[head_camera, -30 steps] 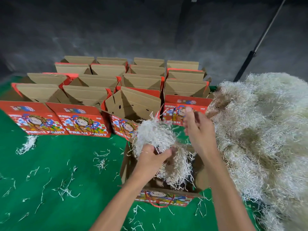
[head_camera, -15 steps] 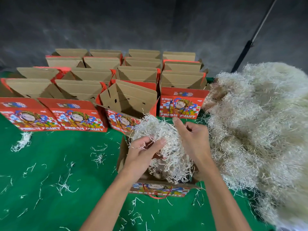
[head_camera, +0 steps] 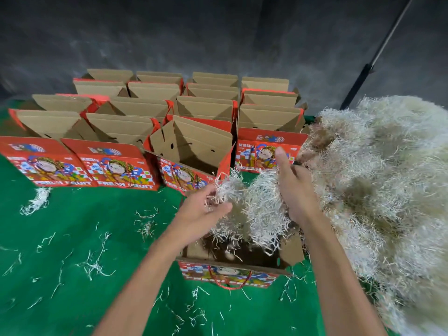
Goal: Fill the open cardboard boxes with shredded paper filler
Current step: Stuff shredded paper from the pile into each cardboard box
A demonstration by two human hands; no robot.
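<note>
Pale, tangled shredded paper (head_camera: 261, 209), perhaps loose

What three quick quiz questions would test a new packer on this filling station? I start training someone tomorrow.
1. True or false: the big heap of shredded paper lies on the person's right.
2. Which hand pinches a tuft of filler: (a) left hand, (b) right hand, (c) neither?
3. Fill in: the nearest open box has a red rope ____ on its front.

Key: 1 true. 2 (a); the left hand's grip is on a tuft, while the right hand's fingers lie straight against the clump of filler above the box. 3 handle.
</note>
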